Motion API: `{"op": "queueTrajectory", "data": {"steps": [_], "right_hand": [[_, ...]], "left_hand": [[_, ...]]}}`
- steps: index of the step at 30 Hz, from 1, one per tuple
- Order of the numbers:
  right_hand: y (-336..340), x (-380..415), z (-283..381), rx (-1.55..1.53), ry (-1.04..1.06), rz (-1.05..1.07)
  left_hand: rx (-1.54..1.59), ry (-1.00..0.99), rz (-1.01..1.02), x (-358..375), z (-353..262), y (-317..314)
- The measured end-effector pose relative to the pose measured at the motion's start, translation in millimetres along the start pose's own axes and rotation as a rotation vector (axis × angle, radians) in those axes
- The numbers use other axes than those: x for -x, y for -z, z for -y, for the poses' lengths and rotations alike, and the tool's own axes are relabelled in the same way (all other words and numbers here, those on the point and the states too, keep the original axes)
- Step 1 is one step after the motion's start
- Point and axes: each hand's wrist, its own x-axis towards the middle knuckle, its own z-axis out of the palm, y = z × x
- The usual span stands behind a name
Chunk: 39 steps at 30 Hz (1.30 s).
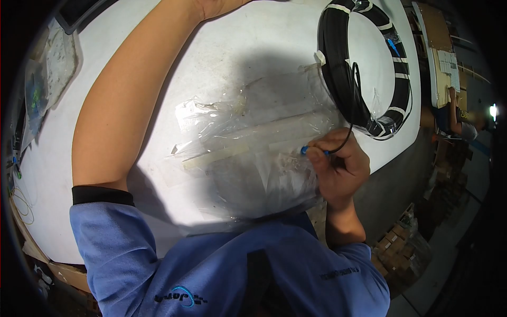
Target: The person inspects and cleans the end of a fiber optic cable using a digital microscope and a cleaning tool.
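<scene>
My right hand (342,168) pinches a small blue connector (304,150) at the end of a black cable. From there the cable loops up to a thick black cable coil (338,68), bound with pale tape bands. A second blue connector (392,46) is on the coil's far right side. Below my right hand and to its left lies a crumpled clear plastic bag (248,153). My left arm stretches across the table to the top edge, where only part of my left hand (222,5) shows; its fingers are mostly cut off by the frame.
The white table (216,58) carries the bag and coil. Plastic-wrapped items (50,74) sit at its left edge, below a dark tray-like object (79,13). Cardboard boxes (396,245) stand on the floor at lower right. Another person (455,119) is at a bench on the far right.
</scene>
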Motion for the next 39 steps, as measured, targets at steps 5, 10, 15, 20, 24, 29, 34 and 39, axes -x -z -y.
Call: {"op": "queueTrajectory", "data": {"steps": [5,10,15,20,24,29,34,39], "right_hand": [[-2.9,1.1,-2.4,-0.058,0.039,-0.043],[0.1,-1.1,-1.9,0.017,0.084,0.028],[-1.8,-2.0,0.7,-0.036,0.036,-0.006],[1.0,-1.9,0.9,-0.023,0.042,0.043],[0.1,-6.2,-1.0,0.039,0.114,0.054],[0.3,-4.0,3.6,-0.041,0.028,0.061],[-0.4,-7.2,5.6,-0.009,0.024,0.069],[-1.9,-6.8,3.1,-0.037,0.060,0.067]], "left_hand": [[-0.002,-0.013,0.039,-0.3,0.4,0.5],[-0.013,-0.012,0.002,0.3,0.3,-1.8],[0.000,0.000,-0.004,-0.1,0.3,-1.0],[0.002,-0.017,0.021,0.3,0.8,-1.3],[-0.013,-0.003,-0.002,0.1,0.2,-0.8],[-0.017,-0.010,0.010,-0.2,0.1,-1.2],[-0.015,-0.005,-0.001,0.5,0.4,-2.3],[-0.014,-0.025,-0.005,0.3,0.5,-0.1]]}}
